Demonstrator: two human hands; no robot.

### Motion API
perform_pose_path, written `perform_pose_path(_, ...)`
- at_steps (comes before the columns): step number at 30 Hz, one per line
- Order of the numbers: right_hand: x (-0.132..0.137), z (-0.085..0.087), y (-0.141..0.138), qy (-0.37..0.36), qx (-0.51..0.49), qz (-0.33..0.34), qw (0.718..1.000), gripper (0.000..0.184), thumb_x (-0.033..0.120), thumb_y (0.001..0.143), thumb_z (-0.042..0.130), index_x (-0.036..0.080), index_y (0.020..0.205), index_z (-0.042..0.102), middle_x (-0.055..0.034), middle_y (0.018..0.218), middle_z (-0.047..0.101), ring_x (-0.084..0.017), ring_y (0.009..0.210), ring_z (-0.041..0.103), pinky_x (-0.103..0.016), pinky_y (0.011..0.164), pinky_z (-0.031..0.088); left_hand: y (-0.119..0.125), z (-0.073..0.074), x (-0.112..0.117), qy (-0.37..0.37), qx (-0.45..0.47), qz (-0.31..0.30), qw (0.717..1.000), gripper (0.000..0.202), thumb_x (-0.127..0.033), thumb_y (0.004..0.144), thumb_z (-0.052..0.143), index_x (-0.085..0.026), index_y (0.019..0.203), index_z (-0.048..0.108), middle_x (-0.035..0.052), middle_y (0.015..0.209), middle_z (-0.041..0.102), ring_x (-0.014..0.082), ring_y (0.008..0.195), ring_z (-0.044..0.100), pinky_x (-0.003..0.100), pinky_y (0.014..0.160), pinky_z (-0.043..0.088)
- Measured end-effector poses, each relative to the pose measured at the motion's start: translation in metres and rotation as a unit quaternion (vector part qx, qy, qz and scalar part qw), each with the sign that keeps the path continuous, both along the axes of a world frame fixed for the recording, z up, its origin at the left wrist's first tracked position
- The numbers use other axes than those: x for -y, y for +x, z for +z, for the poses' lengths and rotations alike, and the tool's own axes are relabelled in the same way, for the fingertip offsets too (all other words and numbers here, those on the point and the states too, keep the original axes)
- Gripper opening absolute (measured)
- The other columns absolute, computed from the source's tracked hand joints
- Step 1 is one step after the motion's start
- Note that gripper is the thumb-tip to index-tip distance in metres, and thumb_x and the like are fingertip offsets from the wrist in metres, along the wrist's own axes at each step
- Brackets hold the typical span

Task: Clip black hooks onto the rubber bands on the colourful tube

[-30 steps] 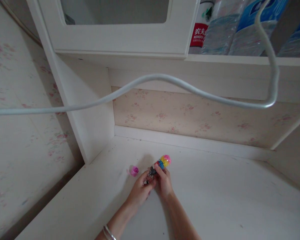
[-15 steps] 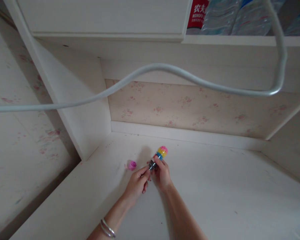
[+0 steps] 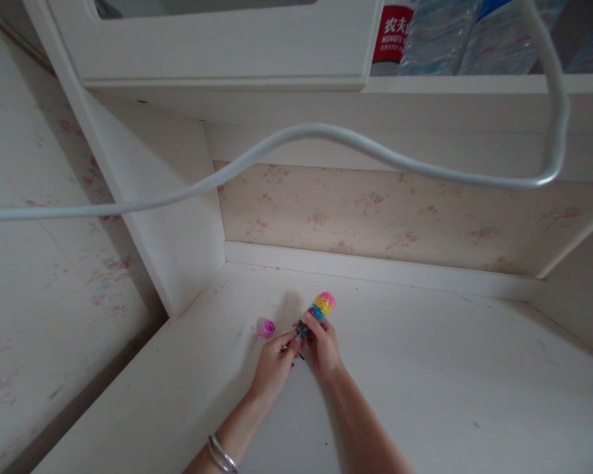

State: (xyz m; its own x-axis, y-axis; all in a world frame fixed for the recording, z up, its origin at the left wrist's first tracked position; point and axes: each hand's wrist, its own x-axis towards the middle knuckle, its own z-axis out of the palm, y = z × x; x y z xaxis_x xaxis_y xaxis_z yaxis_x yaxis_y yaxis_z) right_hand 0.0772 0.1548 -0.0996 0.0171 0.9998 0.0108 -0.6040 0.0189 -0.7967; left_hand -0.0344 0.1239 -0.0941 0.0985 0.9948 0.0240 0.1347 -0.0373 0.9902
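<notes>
My right hand [image 3: 323,345] grips a small clear tube [image 3: 317,311] filled with layers of pink, yellow and blue bits, tilted up and away from me. My left hand [image 3: 273,366] pinches at the tube's dark lower end, fingertips meeting those of the right hand. What the left fingers hold there is too small to make out. A small pink cap [image 3: 266,327] lies on the white desktop [image 3: 425,375] just left of both hands. Silver bangles [image 3: 221,455] circle my left wrist.
A white cable [image 3: 326,138] hangs across the view above the desk. A white cabinet [image 3: 217,46] and a shelf with water bottles [image 3: 445,33] sit overhead. Floral wallpaper [image 3: 375,217] backs the desk, and a white side panel [image 3: 172,224] stands at the left.
The view has shifted a little; both hands stay together on the tube, with the left fingers working at its lower end. The pink cap has not moved.
</notes>
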Motion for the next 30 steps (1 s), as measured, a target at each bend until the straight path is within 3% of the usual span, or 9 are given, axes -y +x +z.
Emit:
perform_pose_path(5, 0.000, 0.003, -0.002, -0.012, -0.018, -0.019, 1.000, 0.033, 0.043, 0.071, 0.077, 0.018, 0.071, 0.056, 0.0017, 0.060, 0.060, -0.006, 0.040, 0.043, -0.019, 0.036, 0.034, 0.001, 0.005, 0.000, 0.022, -0.019, 0.012, 0.999, 0.035, -0.047, 0.085, 0.051, -0.016, 0.073, 0.064, -0.0029, 0.057, 0.052, 0.0092, 0.048, 0.040, 0.021, 0.046, 0.029)
perform_pose_path(9, 0.001, 0.004, -0.005, -0.015, -0.043, -0.016, 0.999, 0.031, 0.042, 0.072, 0.077, 0.018, 0.073, 0.056, 0.0031, 0.058, 0.057, -0.006, 0.040, 0.042, -0.019, 0.038, 0.036, 0.003, 0.011, 0.005, 0.057, -0.045, 0.042, 0.996, 0.032, -0.042, 0.087, 0.048, -0.016, 0.084, 0.068, 0.0022, 0.068, 0.063, 0.0151, 0.061, 0.055, 0.024, 0.057, 0.040)
perform_pose_path(12, 0.000, 0.005, -0.005, -0.026, -0.053, -0.035, 0.998, 0.031, 0.041, 0.071, 0.078, 0.019, 0.078, 0.058, 0.0012, 0.067, 0.063, -0.005, 0.040, 0.043, -0.018, 0.037, 0.035, 0.000, 0.012, 0.005, 0.076, -0.065, 0.083, 0.992, 0.032, -0.041, 0.087, 0.047, -0.017, 0.088, 0.069, 0.0050, 0.079, 0.068, 0.0183, 0.071, 0.060, 0.027, 0.064, 0.044)
perform_pose_path(18, -0.006, 0.006, 0.009, -0.020, -0.046, -0.081, 0.995, 0.030, 0.044, 0.074, 0.074, 0.023, 0.088, 0.058, 0.0009, 0.087, 0.069, -0.003, 0.039, 0.042, -0.018, 0.036, 0.035, -0.013, 0.005, -0.001, 0.067, -0.105, 0.157, 0.980, 0.037, -0.045, 0.088, 0.045, -0.016, 0.092, 0.068, 0.0045, 0.074, 0.068, 0.0195, 0.067, 0.061, 0.028, 0.063, 0.044)
perform_pose_path(23, -0.009, 0.002, 0.013, -0.003, -0.001, -0.125, 0.992, 0.031, 0.042, 0.072, 0.076, 0.021, 0.085, 0.058, 0.0015, 0.082, 0.066, -0.004, 0.041, 0.043, -0.018, 0.036, 0.036, -0.012, 0.000, 0.000, 0.085, -0.161, 0.127, 0.975, 0.031, -0.039, 0.086, 0.050, -0.019, 0.102, 0.068, 0.0081, 0.091, 0.072, 0.0227, 0.081, 0.066, 0.033, 0.075, 0.047)
perform_pose_path(30, -0.006, 0.003, 0.006, 0.001, 0.031, -0.106, 0.994, 0.032, 0.043, 0.072, 0.076, 0.019, 0.084, 0.059, -0.0005, 0.080, 0.066, -0.005, 0.040, 0.044, -0.019, 0.034, 0.035, -0.008, -0.001, 0.005, 0.119, -0.226, 0.104, 0.961, 0.020, -0.033, 0.087, 0.050, -0.020, 0.088, 0.065, 0.0062, 0.081, 0.070, 0.0202, 0.074, 0.065, 0.029, 0.067, 0.044)
